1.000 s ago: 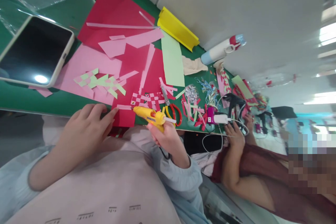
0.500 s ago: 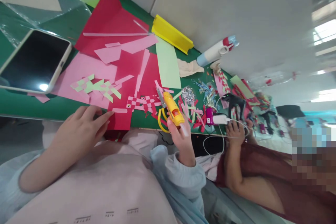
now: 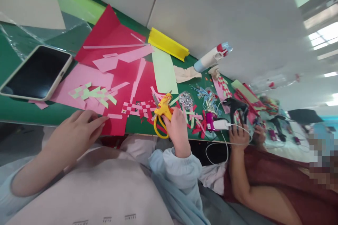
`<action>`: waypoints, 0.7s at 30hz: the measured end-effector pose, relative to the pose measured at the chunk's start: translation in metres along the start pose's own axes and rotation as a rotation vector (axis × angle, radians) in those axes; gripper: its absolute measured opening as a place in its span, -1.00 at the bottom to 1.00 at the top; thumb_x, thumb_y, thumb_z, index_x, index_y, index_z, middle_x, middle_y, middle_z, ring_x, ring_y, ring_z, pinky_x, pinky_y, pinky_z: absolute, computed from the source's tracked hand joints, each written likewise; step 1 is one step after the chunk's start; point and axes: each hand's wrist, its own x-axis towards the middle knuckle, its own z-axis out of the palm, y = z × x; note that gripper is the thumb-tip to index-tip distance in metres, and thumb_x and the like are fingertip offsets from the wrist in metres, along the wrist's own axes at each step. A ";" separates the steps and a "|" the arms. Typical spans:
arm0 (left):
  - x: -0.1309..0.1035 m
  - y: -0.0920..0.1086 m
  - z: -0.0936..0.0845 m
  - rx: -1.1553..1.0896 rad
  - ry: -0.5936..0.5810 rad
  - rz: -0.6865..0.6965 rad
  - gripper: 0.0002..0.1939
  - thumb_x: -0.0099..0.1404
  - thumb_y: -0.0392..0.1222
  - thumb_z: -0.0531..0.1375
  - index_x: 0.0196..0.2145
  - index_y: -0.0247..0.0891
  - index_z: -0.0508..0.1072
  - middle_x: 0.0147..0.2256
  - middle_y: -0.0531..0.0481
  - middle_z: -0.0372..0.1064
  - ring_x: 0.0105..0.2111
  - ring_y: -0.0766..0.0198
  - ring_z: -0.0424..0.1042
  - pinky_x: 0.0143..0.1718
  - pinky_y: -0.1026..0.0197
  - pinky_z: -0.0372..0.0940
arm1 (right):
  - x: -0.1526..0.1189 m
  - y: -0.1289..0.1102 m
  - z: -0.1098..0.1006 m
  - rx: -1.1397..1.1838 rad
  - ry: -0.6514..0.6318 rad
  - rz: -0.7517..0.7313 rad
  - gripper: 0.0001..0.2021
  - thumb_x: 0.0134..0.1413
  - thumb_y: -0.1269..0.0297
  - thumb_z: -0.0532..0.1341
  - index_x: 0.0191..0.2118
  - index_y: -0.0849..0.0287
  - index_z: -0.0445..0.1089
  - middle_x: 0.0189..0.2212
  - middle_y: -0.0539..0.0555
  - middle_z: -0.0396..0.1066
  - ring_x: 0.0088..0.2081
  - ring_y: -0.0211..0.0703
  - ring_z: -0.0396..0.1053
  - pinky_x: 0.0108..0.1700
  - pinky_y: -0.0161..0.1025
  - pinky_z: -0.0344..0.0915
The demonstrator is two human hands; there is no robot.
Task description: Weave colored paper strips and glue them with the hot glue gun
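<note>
My left hand [image 3: 75, 132] rests at the table's front edge, fingers loosely bent with nothing visible in them, beside a pink strip [image 3: 115, 116] on red paper [image 3: 114, 128]. In my right hand [image 3: 178, 126] is a yellow tool [image 3: 164, 104] shaped like a small glue gun. Scissors with yellow handles [image 3: 155, 129] lie under and beside it, partly hidden. Left of the scissors is a red-and-pink woven strip [image 3: 138, 108]. Green-and-pink woven paper [image 3: 92, 93] lies on a pink sheet [image 3: 91, 74].
A phone [image 3: 38, 72] lies at the left. Behind are a yellow holder [image 3: 168, 44], a green sheet [image 3: 163, 68] and a bottle [image 3: 212, 57]. Paper scraps, a foil-like ball [image 3: 186, 100] and a purple device [image 3: 210, 121] lie rightward. Another person's hand [image 3: 239, 135] is beyond them.
The yellow tool has turned in my right hand and moved slightly left, nearer the scissors' blades. My left hand has shifted little. The whole view has tilted and moved slightly.
</note>
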 end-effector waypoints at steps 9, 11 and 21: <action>-0.001 0.002 -0.003 0.073 0.017 0.039 -0.54 0.42 -0.13 -0.09 0.01 -0.18 0.55 -0.22 -0.18 0.40 -0.25 0.03 0.38 -0.13 -0.02 0.34 | 0.009 -0.007 0.000 -0.130 -0.110 -0.011 -0.62 0.28 0.15 0.22 0.06 0.35 0.35 -0.12 0.36 0.44 -0.04 0.21 0.41 0.00 0.02 0.34; -0.001 0.002 -0.004 0.114 0.020 0.081 -0.54 0.44 -0.16 -0.09 0.02 -0.26 0.54 -0.21 -0.21 0.41 -0.25 0.02 0.38 -0.13 -0.03 0.34 | 0.007 -0.006 -0.003 -0.142 -0.106 -0.013 -0.55 0.28 0.11 0.23 0.14 0.33 0.35 -0.12 0.33 0.43 -0.06 0.19 0.41 -0.01 0.02 0.34; -0.001 -0.002 0.000 0.168 0.077 0.147 -0.55 0.47 -0.15 -0.11 0.01 -0.26 0.54 -0.27 -0.16 0.39 -0.28 0.04 0.37 -0.20 0.01 0.33 | -0.010 -0.081 -0.014 0.115 -0.151 -0.359 -0.71 0.42 0.26 0.06 -0.08 0.11 0.56 -0.22 0.11 0.50 -0.15 -0.10 0.44 -0.08 -0.23 0.32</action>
